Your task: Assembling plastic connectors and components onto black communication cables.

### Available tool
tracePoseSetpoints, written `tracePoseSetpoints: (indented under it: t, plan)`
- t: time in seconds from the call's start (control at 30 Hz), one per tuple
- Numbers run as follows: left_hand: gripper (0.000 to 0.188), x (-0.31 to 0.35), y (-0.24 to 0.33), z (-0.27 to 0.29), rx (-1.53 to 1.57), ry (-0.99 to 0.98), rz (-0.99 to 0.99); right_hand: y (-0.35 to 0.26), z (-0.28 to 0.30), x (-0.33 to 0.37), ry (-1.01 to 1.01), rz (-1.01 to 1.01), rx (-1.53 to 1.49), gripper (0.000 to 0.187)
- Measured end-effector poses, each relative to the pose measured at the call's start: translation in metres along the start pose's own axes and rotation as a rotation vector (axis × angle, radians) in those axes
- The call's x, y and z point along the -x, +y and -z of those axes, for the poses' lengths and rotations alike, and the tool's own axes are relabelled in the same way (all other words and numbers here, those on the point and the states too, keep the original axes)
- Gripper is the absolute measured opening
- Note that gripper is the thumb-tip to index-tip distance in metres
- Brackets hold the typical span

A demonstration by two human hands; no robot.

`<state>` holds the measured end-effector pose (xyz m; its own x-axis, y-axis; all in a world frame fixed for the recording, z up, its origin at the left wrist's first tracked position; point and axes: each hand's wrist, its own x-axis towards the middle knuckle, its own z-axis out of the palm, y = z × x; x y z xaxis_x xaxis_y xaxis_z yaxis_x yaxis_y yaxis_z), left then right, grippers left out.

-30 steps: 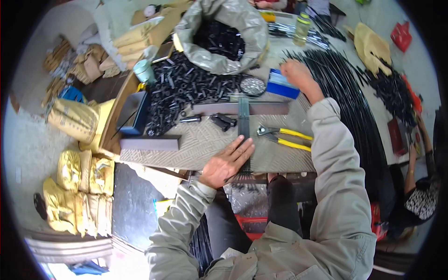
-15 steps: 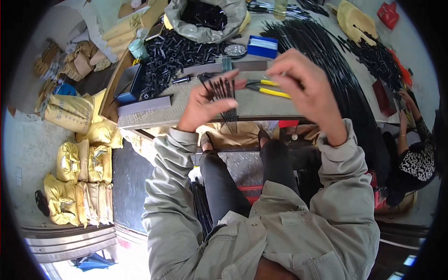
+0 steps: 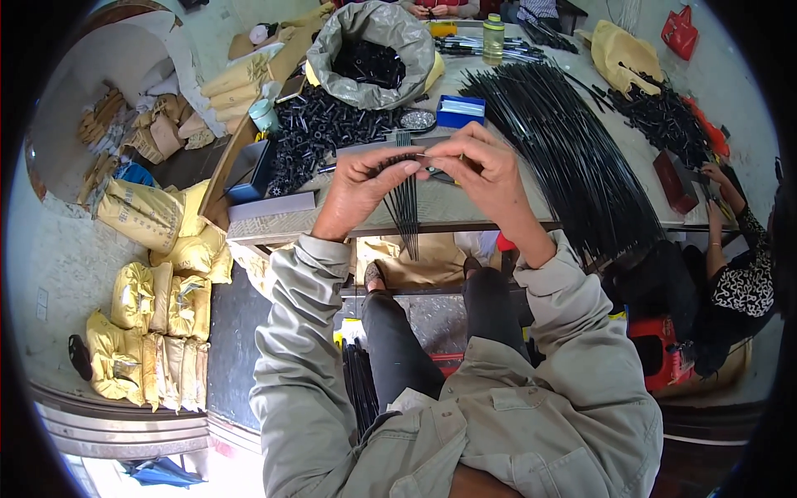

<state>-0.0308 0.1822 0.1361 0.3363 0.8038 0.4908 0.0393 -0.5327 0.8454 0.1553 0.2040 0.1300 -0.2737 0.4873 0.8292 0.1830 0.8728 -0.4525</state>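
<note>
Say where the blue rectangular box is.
The blue rectangular box is right of centre in the head view, beyond the right hand, between the round silvery dish and long black rods.

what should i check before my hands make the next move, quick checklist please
1. Thin dark rods secured: ok, the left hand holds them, lower ends hanging down.
2. Rods bunched tightly: not ok, they spread apart below the hand.
3. Right hand in position: ok, its fingertips are beside the left thumb.
4. Piece pinched in the right fingertips: cannot tell, too small and partly hidden.
5. Blue box open: ok, its top is uncovered, beyond the hands.
6. Bottle upright: ok, standing with its green cap on.
</note>
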Motion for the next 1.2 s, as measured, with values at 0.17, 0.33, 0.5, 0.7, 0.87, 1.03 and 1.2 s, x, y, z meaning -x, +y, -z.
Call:
tracePoseSetpoints:
  t: [0.17, 0.33, 0.5, 0.7, 0.87, 1.03, 1.2]
  plan:
    - [0.023, 0.001, 0.0, -0.003, 0.041, 0.025, 0.002, -0.01, 0.005, -0.003, 0.012, 0.237, 0.333, 0.02]
    - [0.021, 0.004, 0.0, 0.002, 0.058, 0.013, 0.02, -0.015, 0.011, -0.015, -0.078, 0.47, 0.482, 0.019]
    - [0.019, 0.005, -0.005, 0.009, -0.022, -0.056, 0.033, -0.014, 0.014, -0.022, -0.133, 0.425, 0.344, 0.018]
    - [0.027, 0.003, -0.015, 0.018, -0.422, -0.077, -0.112, -0.02, 0.011, -0.023, -0.252, 0.295, 0.362, 0.016]
    - [0.028, 0.004, -0.016, 0.017, -0.457, -0.03, -0.231, -0.021, 0.01, -0.027, -0.328, 0.406, 0.406, 0.02]
    - [0.031, 0.005, -0.02, 0.017, -0.43, -0.027, -0.224, -0.035, -0.007, -0.027, -0.287, 0.327, 0.345, 0.019]
    - [0.053, 0.008, -0.047, 0.024, -0.755, -0.085, -0.258, -0.035, -0.013, -0.026, -0.27, 0.32, 0.486, 0.015]
